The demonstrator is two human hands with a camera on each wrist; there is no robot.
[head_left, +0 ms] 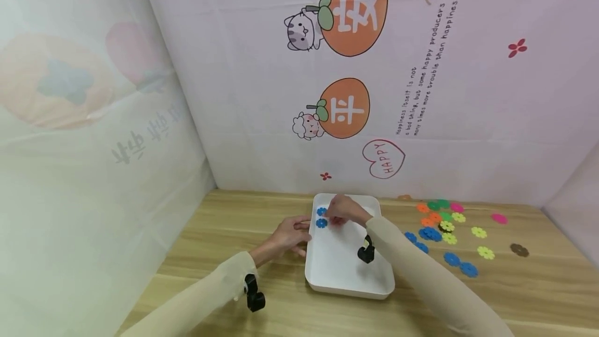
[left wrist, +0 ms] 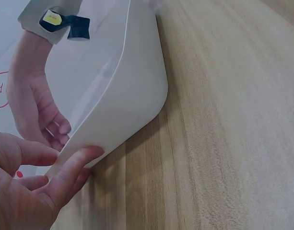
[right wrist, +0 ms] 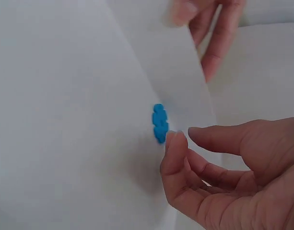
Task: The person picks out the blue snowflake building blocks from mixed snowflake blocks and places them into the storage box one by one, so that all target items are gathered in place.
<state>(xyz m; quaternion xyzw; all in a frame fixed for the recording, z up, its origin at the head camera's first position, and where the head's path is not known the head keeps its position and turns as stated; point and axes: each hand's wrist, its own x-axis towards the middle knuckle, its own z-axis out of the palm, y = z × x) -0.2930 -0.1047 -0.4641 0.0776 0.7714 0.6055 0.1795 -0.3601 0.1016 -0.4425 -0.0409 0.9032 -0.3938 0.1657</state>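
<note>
White tray (head_left: 348,285) nearest, scattered coloured flower discs (head_left: 446,225) rightward.

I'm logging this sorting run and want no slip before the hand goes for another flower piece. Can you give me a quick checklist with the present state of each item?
1. Right hand free of any piece: ok, fingers loose and holding nothing in the right wrist view.
2. Blue pieces inside the white tray: ok, two lie at its far left corner.
3. Left hand steadying the tray: ok, fingers touch its left wall.
4. More blue pieces on the table: ok, right of the tray.
5. Tray flat on the table: cannot tell.
</note>
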